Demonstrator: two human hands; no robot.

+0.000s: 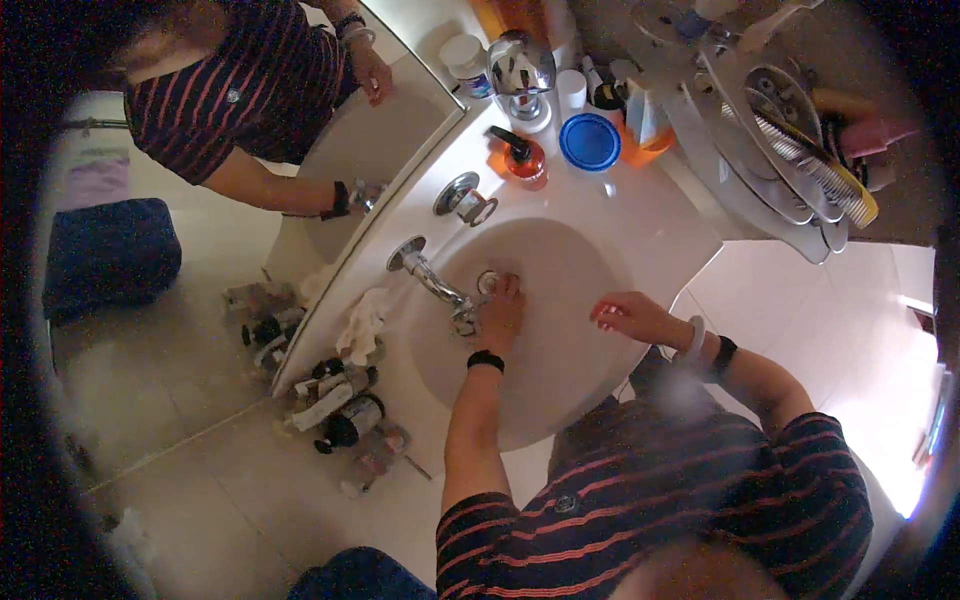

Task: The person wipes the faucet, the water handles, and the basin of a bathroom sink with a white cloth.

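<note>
My left hand reaches down into the white sink, its fingers stretched toward the round drain fitting. Close beside its thumb side is the tip of the chrome spout; whether they touch, I cannot tell. Above the sink's right side hovers my right hand, fingers loosely bent and apart, with nothing seen in them. A chrome tap knob is mounted beyond the spout.
At the back stand an orange pump bottle, a blue-lidded tub, a white jar and a chrome-domed object. A rack holds a yellow comb. Bottles and a white cloth lie left, by a mirror.
</note>
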